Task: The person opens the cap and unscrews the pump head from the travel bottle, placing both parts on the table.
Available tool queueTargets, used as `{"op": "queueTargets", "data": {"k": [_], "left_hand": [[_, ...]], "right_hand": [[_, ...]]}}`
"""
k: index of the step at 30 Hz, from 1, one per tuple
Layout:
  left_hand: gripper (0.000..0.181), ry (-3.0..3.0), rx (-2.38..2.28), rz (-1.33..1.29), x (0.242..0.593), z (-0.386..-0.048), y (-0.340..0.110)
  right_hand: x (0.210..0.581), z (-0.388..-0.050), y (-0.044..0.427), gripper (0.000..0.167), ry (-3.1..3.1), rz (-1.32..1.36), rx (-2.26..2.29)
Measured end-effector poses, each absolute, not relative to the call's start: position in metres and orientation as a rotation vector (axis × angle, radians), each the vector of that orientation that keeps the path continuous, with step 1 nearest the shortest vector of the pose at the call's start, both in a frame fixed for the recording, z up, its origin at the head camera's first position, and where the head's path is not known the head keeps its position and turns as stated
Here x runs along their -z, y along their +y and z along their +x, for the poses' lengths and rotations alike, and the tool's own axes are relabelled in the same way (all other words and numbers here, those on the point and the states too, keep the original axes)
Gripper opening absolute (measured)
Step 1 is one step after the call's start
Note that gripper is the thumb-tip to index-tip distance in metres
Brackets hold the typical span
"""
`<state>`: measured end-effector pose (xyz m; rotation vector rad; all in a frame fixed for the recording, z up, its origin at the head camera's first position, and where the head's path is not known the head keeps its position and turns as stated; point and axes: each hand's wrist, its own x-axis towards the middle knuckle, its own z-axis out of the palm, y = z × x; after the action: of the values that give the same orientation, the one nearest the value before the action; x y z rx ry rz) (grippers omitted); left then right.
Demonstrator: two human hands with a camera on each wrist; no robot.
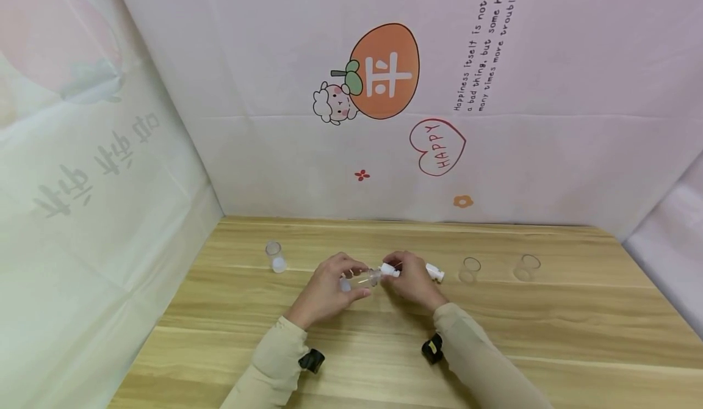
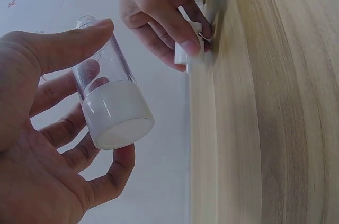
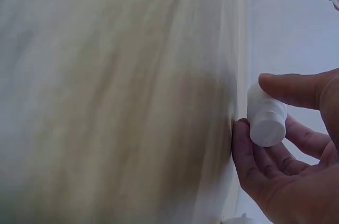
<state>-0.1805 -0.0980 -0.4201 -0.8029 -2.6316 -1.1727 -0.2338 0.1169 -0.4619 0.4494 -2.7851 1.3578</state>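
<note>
My left hand (image 1: 328,287) grips a small clear bottle (image 2: 108,70) with a white base (image 2: 117,115), thumb on one side and fingers on the other. In the head view the bottle lies tilted, its neck pointing right. Close to that neck, my right hand (image 1: 412,279) pinches a small white cap-like piece (image 3: 267,115) between thumb and fingers, low over the table. Whether this piece touches the bottle is hard to tell in the head view; in the left wrist view they are apart. A second white piece (image 1: 435,272) lies just right of my right hand.
Another clear container (image 1: 274,251) with a white base stands at the left of the wooden table (image 1: 373,360). Two clear, round-rimmed pieces, a nearer one (image 1: 470,267) and a farther one (image 1: 528,265), stand on the right. A printed white cloth (image 1: 296,171) hangs behind the table.
</note>
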Motion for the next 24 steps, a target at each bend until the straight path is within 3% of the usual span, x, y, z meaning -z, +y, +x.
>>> {"op": "queueTargets", "data": {"k": [24], "left_hand": [[0.034,-2.614,1.214,-0.795,0.419,-0.1796,-0.0988]], "right_hand": [[0.46,-0.2406,0.1102,0.027,-2.858,0.352,-1.243]]}}
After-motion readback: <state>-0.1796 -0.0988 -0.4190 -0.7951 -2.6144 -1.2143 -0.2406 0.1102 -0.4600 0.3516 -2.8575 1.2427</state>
